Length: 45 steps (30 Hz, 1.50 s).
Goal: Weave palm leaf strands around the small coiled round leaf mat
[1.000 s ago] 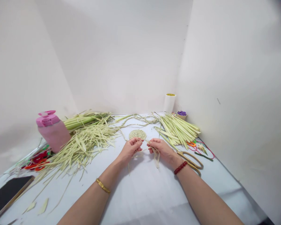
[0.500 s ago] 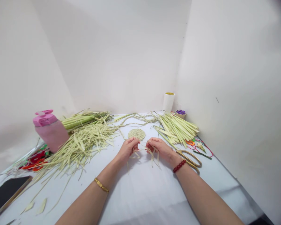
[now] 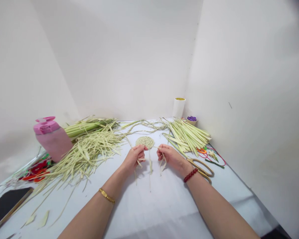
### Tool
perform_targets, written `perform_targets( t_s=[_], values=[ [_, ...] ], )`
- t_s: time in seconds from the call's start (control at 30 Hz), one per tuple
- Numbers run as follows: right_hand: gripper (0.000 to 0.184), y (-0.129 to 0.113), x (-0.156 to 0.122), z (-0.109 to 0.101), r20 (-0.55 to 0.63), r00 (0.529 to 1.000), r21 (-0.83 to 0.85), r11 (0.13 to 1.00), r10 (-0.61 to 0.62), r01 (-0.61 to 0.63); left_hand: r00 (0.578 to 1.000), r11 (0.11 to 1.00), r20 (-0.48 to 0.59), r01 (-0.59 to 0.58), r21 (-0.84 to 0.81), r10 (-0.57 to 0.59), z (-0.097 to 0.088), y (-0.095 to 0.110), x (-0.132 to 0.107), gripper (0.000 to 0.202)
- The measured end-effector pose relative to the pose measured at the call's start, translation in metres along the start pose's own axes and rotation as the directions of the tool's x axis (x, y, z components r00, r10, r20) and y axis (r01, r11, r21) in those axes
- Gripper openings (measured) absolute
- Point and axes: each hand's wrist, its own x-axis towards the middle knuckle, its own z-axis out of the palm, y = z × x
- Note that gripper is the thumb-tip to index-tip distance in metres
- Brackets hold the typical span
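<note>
Since a second ago, the left hand [image 3: 136, 157] and right hand [image 3: 169, 156] have drawn farther apart, and a loose strand [image 3: 150, 164] now hangs down in the gap between them. Each hand has its fingers curled in, thumb pinched to forefinger on pale fibre strips; ends of the strips dangle below both. A thin length appears to run between the pinched fingertips. Just beyond the left fingertips lies the coiled braided disc [image 3: 145, 142]; whether they touch it is not clear. Left of the left hand spreads a heap of shredded leaf strips [image 3: 89, 149], with the pink bottle [image 3: 54, 142] beyond it on that side. Gold-handled scissors [image 3: 201, 166] rest on the worktop [image 3: 149, 212] just right of the right hand, and a bundle of leaf strips [image 3: 189, 134] lies beyond that hand, also rightward.
</note>
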Motion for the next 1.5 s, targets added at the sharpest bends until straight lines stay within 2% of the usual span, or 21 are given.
perform_targets(
  t_s=[0.2,0.4,0.63,0.83,0.93,1.07,1.27,1.37,1.5],
  values=[
    [0.019,-0.003,0.001,-0.004,-0.027,0.997,0.072,0.995,0.068,-0.066,0.999,0.999,-0.032,0.021,0.026,-0.020,0.002,0.001,-0.001,0.032],
    [0.017,-0.007,-0.001,-0.008,-0.090,0.996,0.248,0.968,-0.010,0.032,0.998,1.000,-0.064,0.013,0.009,-0.012,-0.002,-0.003,0.003,0.033],
    [0.017,-0.009,0.000,-0.012,-0.059,0.997,0.433,0.899,-0.047,0.068,0.984,0.981,-0.177,-0.032,-0.193,-0.003,-0.003,-0.004,0.005,0.028],
    [0.014,-0.008,0.000,-0.013,-0.029,0.998,0.466,0.882,-0.056,0.063,0.973,0.918,-0.224,-0.032,-0.396,-0.062,-0.008,0.000,0.006,0.023],
    [0.014,-0.006,0.000,-0.012,-0.004,0.999,0.444,0.895,-0.039,0.037,0.982,0.937,-0.182,-0.016,-0.348,-0.050,-0.005,0.000,0.005,0.024],
    [0.015,-0.005,-0.001,-0.009,0.056,0.998,0.369,0.929,0.004,-0.025,0.999,0.969,-0.037,0.011,-0.245,-0.021,0.001,-0.001,-0.001,0.032],
    [0.017,-0.005,-0.005,-0.001,0.161,0.985,0.226,0.969,0.069,-0.105,0.984,0.985,0.176,0.011,-0.174,0.020,0.009,0.003,-0.011,0.042],
    [0.016,-0.005,-0.006,0.002,0.182,0.980,0.189,0.976,0.078,-0.112,0.984,0.988,0.180,0.020,-0.155,0.008,0.011,0.006,-0.013,0.043],
    [0.014,-0.002,-0.005,0.003,0.167,0.983,0.158,0.982,0.080,-0.107,0.988,0.992,0.155,0.036,-0.118,-0.017,0.010,0.006,-0.011,0.027]
  ],
)
